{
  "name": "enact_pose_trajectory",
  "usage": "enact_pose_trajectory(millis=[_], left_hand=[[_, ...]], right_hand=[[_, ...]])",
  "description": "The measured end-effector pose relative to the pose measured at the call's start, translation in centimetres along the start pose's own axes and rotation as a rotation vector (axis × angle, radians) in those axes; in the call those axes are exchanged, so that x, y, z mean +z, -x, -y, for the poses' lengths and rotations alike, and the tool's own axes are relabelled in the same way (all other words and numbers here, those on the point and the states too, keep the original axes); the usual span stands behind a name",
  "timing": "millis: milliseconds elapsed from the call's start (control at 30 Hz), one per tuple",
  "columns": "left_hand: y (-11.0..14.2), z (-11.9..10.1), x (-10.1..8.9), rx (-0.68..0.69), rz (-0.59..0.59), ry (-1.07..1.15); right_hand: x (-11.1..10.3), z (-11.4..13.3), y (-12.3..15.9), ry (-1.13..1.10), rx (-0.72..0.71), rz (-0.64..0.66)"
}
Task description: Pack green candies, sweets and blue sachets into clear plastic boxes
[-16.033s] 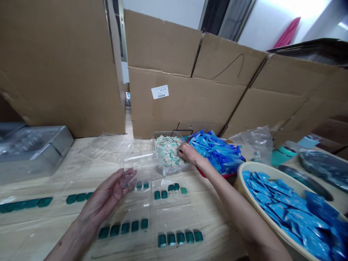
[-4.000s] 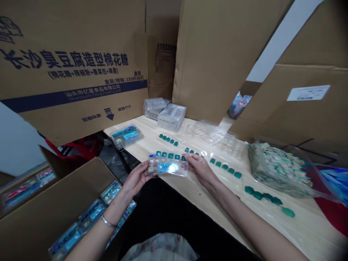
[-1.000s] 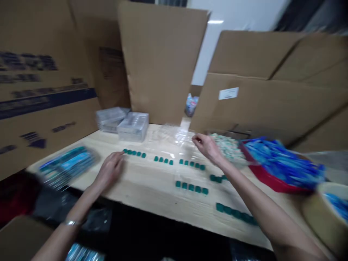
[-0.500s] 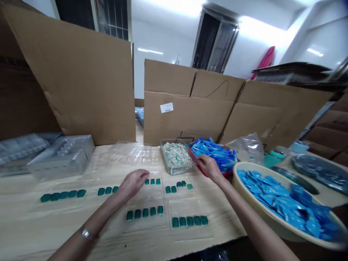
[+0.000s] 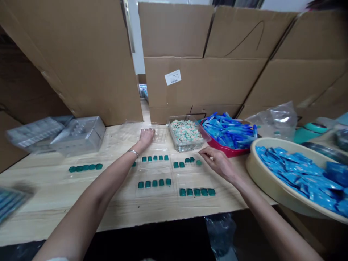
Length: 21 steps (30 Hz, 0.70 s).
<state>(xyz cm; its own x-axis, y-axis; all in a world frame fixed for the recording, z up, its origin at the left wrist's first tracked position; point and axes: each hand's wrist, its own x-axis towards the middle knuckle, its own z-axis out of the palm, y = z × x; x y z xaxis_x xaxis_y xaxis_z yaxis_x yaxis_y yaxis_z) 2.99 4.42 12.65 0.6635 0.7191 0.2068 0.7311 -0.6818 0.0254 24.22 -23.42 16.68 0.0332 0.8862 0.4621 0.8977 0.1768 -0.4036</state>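
The left hand (image 5: 146, 137) lies open and palm down at about 12 o'clock, gripping nothing, its fingers on a clear blister sheet (image 5: 161, 135) on the pale wooden table (image 5: 54, 203). A bracelet (image 5: 132, 152) circles the left wrist. The right hand (image 5: 217, 163) is also open and empty, fingers loosely curved, at about 1 o'clock. It sits just beside the nearest teal pieces (image 5: 187, 161) and close to a clear tub (image 5: 187, 148) of pale speckled sachets. Whether its fingertips touch the table, I cannot tell. Five short rows of teal pieces lie across the table, each on clear plastic, between the hands and to the left of them. The tub stands at about 1 o'clock, just beside a red tray (image 5: 227, 153) heaped with blue packets. A beige basin (image 5: 268, 188) of flat blue packets sits at about 2 o'clock. Stacked clear trays (image 5: 78, 135) rest at about 11 o'clock, and a blurred blister pack (image 5: 12, 203) shows at about 9 o'clock. Behind everything stand tall cardboard boxes (image 5: 201, 83).
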Motion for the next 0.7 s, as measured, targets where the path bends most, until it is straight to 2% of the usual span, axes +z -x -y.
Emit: enact_pose_trajectory(millis=[100, 200, 333, 433, 467, 533, 567, 633, 700], left_hand=[[-0.3, -0.1, -0.2, 0.026, 0.016, -0.025], [-0.1, 0.1, -1.4, 0.03, -0.007, -0.023], [1.5, 1.2, -5.0, 0.029, -0.104, 0.026], [4.4, 1.3, -8.1, 0.059, -0.205, 0.118], [5.7, 1.0, -9.0, 0.075, -0.258, 0.223], [8.3, -0.3, -10.3, 0.102, -0.401, 0.715], [9.6, -1.2, -10.7, 0.109, -0.426, 0.986], [11.9, -2.9, -11.1, 0.06, -0.394, 1.397], [13.6, -4.2, -10.9, -0.016, -0.342, 1.628]], right_hand=[[0.1, 0.0, 0.8, -0.002, -0.002, 0.005], [0.3, 0.2, 1.2, -0.009, -0.029, 0.0], [0.2, 1.2, 1.0, -0.046, -0.066, -0.032], [0.1, 2.0, -0.1, -0.082, -0.059, -0.094], [0.2, 2.3, -0.7, -0.098, -0.04, -0.124], [0.5, 3.0, -2.2, -0.162, 0.022, -0.182], [0.9, 3.4, -3.0, -0.222, 0.063, -0.198], [1.7, 4.4, -4.3, -0.402, 0.154, -0.165], [2.5, 5.7, -5.3, -0.623, 0.233, -0.05]])
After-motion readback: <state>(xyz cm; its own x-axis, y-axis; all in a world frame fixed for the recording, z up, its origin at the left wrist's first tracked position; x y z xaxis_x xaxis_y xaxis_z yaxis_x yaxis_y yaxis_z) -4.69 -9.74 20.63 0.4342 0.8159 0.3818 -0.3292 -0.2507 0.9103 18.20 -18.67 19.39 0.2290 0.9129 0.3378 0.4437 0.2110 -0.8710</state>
